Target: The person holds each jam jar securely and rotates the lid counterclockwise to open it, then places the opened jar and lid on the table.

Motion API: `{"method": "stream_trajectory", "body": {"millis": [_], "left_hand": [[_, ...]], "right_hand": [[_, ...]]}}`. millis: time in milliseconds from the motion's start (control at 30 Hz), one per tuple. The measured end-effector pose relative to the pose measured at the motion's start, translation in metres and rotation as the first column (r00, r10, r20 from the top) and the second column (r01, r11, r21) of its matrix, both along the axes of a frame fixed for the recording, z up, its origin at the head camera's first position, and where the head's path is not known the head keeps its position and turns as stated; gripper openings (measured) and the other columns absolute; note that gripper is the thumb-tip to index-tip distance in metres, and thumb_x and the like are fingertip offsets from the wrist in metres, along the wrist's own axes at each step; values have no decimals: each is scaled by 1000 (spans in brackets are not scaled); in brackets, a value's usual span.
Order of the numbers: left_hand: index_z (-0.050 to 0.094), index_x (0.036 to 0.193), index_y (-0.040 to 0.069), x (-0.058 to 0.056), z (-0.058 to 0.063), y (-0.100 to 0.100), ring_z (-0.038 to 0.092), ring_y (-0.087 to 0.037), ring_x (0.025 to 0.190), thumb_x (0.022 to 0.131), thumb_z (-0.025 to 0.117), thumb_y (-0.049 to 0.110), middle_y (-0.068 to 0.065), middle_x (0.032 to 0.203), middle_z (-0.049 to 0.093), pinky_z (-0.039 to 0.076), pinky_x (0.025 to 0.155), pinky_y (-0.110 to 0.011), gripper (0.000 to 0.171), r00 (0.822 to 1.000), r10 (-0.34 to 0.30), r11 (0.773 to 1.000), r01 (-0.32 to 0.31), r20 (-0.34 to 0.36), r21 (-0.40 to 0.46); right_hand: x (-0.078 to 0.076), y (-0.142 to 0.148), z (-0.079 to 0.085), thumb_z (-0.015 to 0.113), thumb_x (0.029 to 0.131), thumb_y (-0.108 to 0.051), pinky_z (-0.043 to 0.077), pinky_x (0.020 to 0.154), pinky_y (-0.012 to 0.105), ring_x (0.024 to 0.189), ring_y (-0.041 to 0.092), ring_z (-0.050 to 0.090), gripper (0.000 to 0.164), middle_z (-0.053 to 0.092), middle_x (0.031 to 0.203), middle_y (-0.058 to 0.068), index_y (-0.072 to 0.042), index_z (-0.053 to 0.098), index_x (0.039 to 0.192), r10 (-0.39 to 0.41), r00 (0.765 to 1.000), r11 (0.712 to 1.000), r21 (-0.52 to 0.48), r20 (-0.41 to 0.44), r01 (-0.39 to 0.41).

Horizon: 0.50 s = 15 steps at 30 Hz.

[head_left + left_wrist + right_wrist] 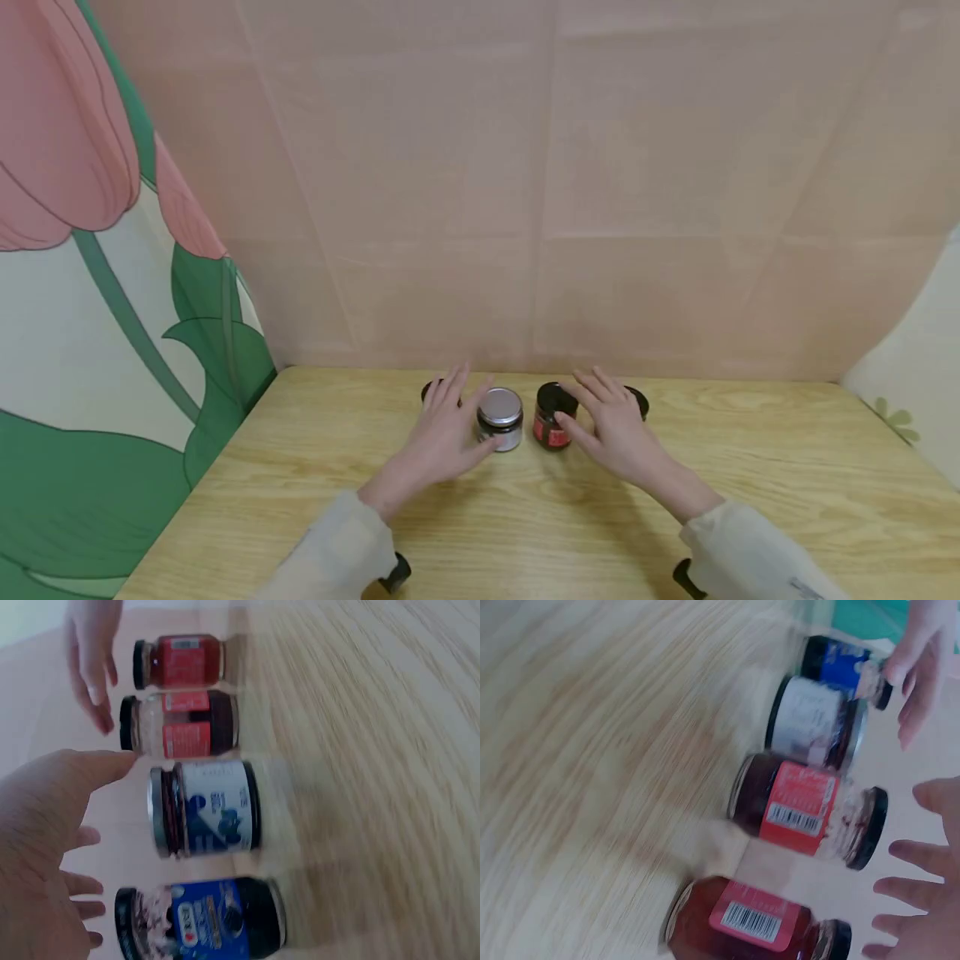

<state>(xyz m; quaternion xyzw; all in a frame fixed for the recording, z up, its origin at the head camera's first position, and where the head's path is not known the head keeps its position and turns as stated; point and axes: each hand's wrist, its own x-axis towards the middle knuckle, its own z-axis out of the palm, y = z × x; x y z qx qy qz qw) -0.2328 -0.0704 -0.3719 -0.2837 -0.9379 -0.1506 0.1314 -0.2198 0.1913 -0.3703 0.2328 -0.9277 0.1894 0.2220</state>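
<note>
Jam jars stand in a row across the table. From the left they are a black-lidded jar with a blue label (208,921), a silver-lidded jar with a white label (500,410), a dark jar with a red label and black lid (551,429), and a redder jar with a red label and black lid (754,919). My left hand (444,433), fingers spread, is over the blue-label jar and beside the silver-lidded one. Above the two red-label jars hovers my right hand (618,429), its fingers apart. Both hands partly hide the outer jars in the head view. Neither hand grips anything.
The jars stand toward the back of a light wood-grain table (517,533). Behind it hangs a plain pinkish cloth (540,208). A cloth printed with tulips (82,317) borders the left side, and a pale cloth (918,367) the right.
</note>
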Motion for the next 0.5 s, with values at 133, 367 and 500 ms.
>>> {"method": "stream_trajectory", "body": {"millis": [133, 367, 500], "left_hand": [[41, 145, 15, 1, 3, -10, 21, -36, 144, 84, 71, 41, -21, 156, 22, 13, 117, -54, 72, 998, -43, 998, 45, -36, 45], [48, 139, 10, 1, 8, -21, 28, -34, 141, 86, 70, 36, -18, 153, 30, 20, 116, -53, 63, 994, -77, 994, 83, -81, 76], [54, 134, 10, 2, 8, -25, 35, -33, 138, 87, 69, 34, -16, 149, 38, 25, 114, -51, 55, 990, -88, 991, 98, -111, 88]], "right_hand": [[2, -5, 4, 67, 88, -18, 35, 100, 65, 127, 44, 45, 33, 60, 126, 22, -1, 65, 116, 42, 998, 996, -70, -47, -46], [8, -8, 9, 70, 85, -12, 48, 90, 50, 116, 35, 55, 23, 65, 117, 16, -2, 68, 106, 40, 998, 992, -120, -43, -45], [11, -8, 9, 72, 83, -11, 49, 60, 26, 80, 18, 58, 21, 66, 113, 15, -5, 69, 104, 27, 999, 991, -128, -41, -32]]}}
